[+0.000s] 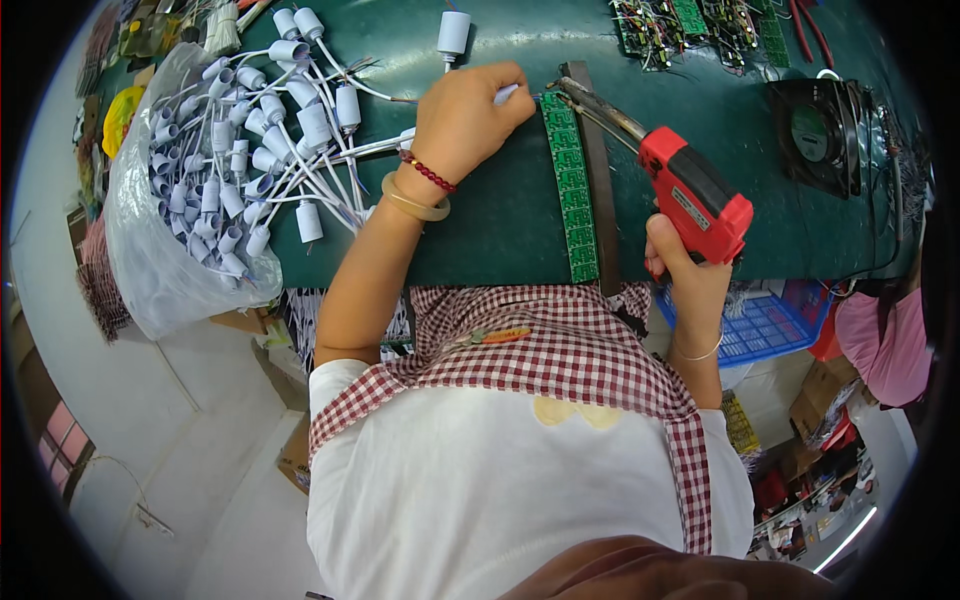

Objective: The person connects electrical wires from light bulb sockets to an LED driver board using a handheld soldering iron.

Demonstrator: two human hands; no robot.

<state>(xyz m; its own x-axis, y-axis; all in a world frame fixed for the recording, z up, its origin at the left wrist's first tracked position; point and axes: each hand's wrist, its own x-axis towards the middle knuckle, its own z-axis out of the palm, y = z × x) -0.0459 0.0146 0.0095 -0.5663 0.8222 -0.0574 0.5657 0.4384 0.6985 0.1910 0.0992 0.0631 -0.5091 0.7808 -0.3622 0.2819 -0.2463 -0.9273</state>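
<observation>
My right hand [690, 270] grips a red and black soldering gun [697, 190] by its handle. The gun's tip meets the upper end of a long strip of green circuit boards [570, 190]. That strip lies lengthwise against a dark bar [597, 180] on the table. Closed fingers of my left hand [472, 110] pinch a white cable [507, 94], its wire end close to the strip's top corner and the iron's tip. Just beyond this hand lies a white lamp holder [453, 35]. The exact joint at the tip is too small to make out.
A clear plastic bag [135, 240] full of wired white lamp holders [313, 125] spreads over the left of the green table [480, 245]. At the right stands a black fan [820, 135]. Wired circuit boards [690, 18] lie at the back; a blue basket [765, 325] sits below the table edge.
</observation>
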